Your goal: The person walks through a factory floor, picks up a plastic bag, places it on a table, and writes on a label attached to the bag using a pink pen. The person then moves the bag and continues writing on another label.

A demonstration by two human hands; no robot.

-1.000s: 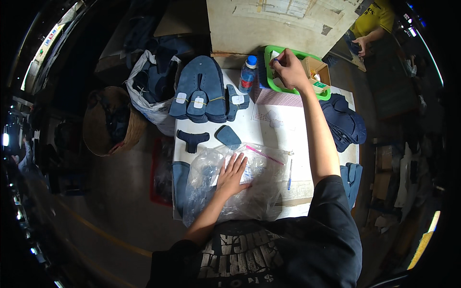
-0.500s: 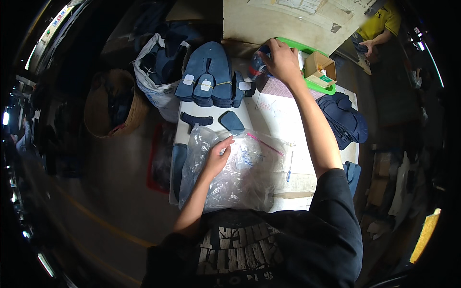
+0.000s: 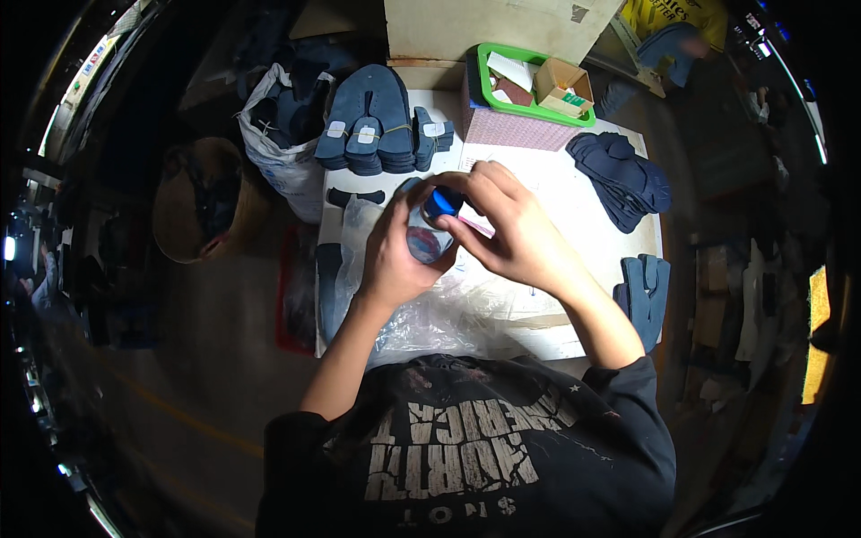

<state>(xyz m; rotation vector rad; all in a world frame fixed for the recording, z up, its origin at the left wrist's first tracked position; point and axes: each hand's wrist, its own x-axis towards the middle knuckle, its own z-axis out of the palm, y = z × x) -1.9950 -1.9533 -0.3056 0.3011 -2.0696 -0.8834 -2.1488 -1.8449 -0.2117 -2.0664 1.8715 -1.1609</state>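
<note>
A clear plastic bottle (image 3: 429,240) with a blue cap (image 3: 442,203) is held up over the middle of the table. My left hand (image 3: 393,251) wraps its body from the left. My right hand (image 3: 502,224) has its fingers on the blue cap. Under both hands lies a crumpled clear plastic bag (image 3: 430,300) on the white paper-covered table (image 3: 574,193).
Stacks of dark blue fabric pieces (image 3: 377,117) sit at the table's far left; more dark blue pieces (image 3: 623,175) lie at the right, and another (image 3: 644,287) hangs at the right edge. A green tray (image 3: 538,81) with small boxes stands at the back. A white bag (image 3: 278,143) and a round basket (image 3: 202,197) are on the floor left.
My right hand came back from the green tray with the bottle. My left hand lifted off the plastic bag and took hold of the bottle's body.
</note>
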